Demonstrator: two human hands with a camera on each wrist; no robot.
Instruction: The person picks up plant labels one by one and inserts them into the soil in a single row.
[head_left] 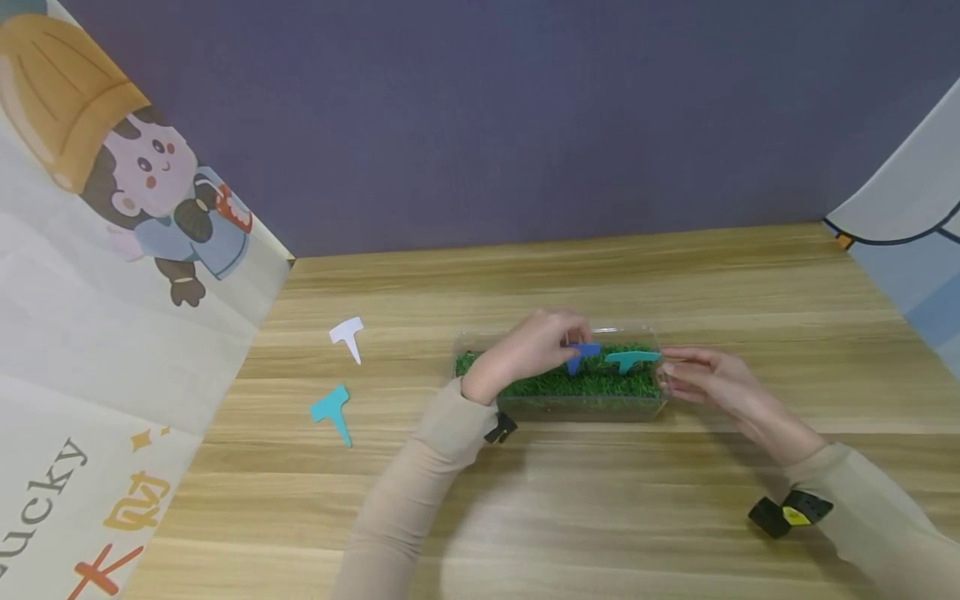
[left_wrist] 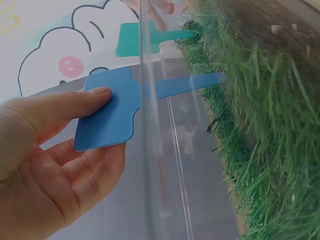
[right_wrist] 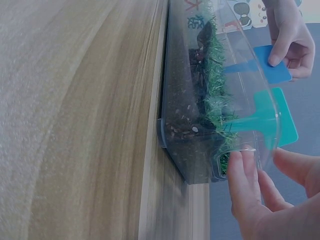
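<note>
My left hand point(head_left: 532, 350) pinches the wide head of a blue T-shaped plant label point(left_wrist: 107, 117) between thumb and fingers. The label's narrow stem reaches down into the grass point(left_wrist: 260, 125) of a clear plastic planter box point(head_left: 577, 408). To its right, a green-teal T-shaped plant label point(head_left: 632, 359) stands in the same grass, its head above the rim in the right wrist view. My right hand point(head_left: 716, 385) touches the right end of the box with fairly straight fingers, the thumb near the rim. Dark soil point(right_wrist: 182, 120) shows through the box wall.
On the wooden table point(head_left: 600, 517), left of the box, lie a white T-shaped label point(head_left: 348, 332) and a teal one point(head_left: 333, 410). A dark panel point(head_left: 525, 125) rises behind the table. A cartoon-printed sheet point(head_left: 67, 292) borders the left side.
</note>
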